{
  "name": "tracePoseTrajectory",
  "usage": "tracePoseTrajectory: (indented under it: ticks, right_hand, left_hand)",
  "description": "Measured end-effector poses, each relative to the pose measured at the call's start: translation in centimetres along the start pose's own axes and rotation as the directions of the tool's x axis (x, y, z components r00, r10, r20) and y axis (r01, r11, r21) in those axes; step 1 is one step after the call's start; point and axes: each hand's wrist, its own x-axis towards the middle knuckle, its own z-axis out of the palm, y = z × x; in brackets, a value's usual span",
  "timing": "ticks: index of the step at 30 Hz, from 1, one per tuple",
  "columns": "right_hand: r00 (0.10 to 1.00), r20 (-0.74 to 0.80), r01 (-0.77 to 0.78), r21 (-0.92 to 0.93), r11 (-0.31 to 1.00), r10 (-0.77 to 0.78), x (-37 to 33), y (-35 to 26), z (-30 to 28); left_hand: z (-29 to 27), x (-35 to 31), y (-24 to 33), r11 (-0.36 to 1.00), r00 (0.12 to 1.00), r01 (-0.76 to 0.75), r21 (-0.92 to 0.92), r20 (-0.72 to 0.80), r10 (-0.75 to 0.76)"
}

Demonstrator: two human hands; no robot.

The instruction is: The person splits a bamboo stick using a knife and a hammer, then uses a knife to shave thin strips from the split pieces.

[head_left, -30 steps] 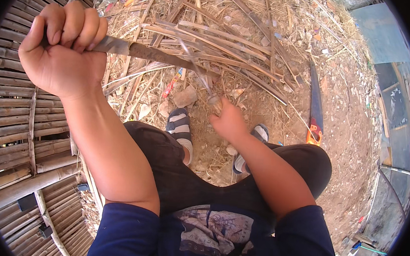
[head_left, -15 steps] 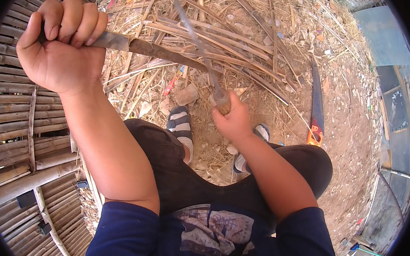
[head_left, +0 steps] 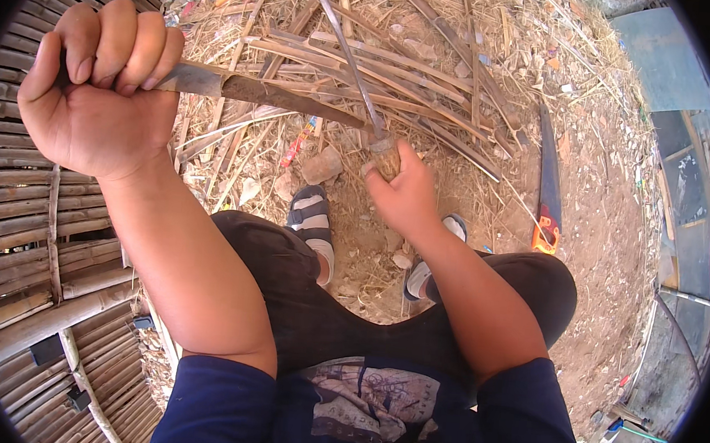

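My left hand [head_left: 105,85] is raised at the far left, its fingers wrapped around one end of a split bamboo strip [head_left: 289,99]. The strip is brown with a joint near the fist, and it slants right toward my other hand. Lower down, my right hand [head_left: 411,191] grips the wooden handle of a long knife [head_left: 340,46]. Its thin blade points away from me and up to the left. Close to the handle, the strip's far end meets or overlaps the blade; whether they touch I cannot tell.
Several split bamboo strips [head_left: 398,80] lie heaped on the straw-covered ground ahead. A handsaw [head_left: 548,177] with an orange handle rests at the right. Stones [head_left: 323,165] sit near my sandalled feet. A bamboo slat wall [head_left: 12,185] runs along the left, and grey panels [head_left: 667,62] stand far right.
My left hand has shifted slightly left and down with the bamboo strip. The knife blade, blurred by motion before, now appears sharp and its tip has swung slightly right.
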Motion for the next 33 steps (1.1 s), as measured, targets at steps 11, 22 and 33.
tracePoseTrajectory:
  ticks: [11, 22, 33]
  right_hand:
    - [0.987, 0.135, -0.061, -0.199, 0.978, 0.089, -0.2, 1.2, -0.3]
    - [0.985, 0.113, -0.087, -0.348, 0.933, 0.134, -1.4, 5.3, 2.0]
    - [0.999, 0.051, 0.004, -0.005, 1.000, -0.004, -1.4, -1.7, -1.2]
  left_hand:
    - [-1.5, -0.2, 0.4, 0.999, 1.000, 0.001, -0.039, 0.022, 0.000]
    - [-0.6, -0.2, -1.5, 0.998, 0.997, 0.059, -0.014, 0.049, -0.058]
    - [-0.7, 0.2, -1.4, 0.998, 0.991, 0.066, -0.023, 0.121, -0.063]
